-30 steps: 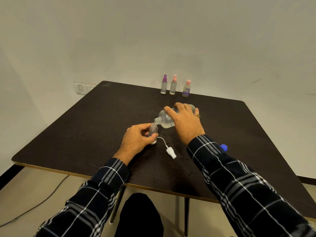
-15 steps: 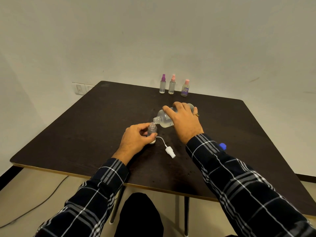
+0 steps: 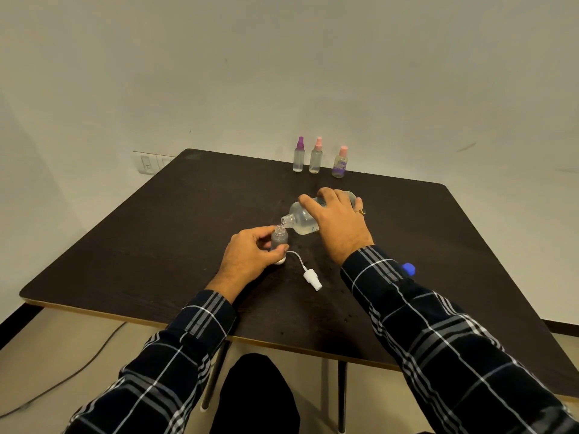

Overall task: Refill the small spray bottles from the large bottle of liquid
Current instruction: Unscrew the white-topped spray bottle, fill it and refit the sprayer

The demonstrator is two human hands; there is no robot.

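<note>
My right hand (image 3: 340, 222) grips the large clear bottle (image 3: 301, 220) and holds it tipped on its side, mouth pointing left and down. Its mouth sits right over the open neck of a small clear spray bottle (image 3: 279, 238). My left hand (image 3: 250, 256) holds that small bottle upright on the dark table (image 3: 156, 245). The small bottle's white spray head with its thin tube (image 3: 311, 277) lies on the table just to the right. A blue cap (image 3: 409, 268) lies beside my right sleeve.
Three small spray bottles stand in a row at the table's far edge: a purple-topped one (image 3: 298, 158), a pink-topped one (image 3: 315, 159) and a shorter pink-topped one with a purple label (image 3: 340, 162). A wall switch plate (image 3: 147, 162) is behind the table's left corner. A cable (image 3: 78, 371) runs over the floor.
Both hands and the two bottles stay in the same pouring pose. Only the view has shifted slightly.
</note>
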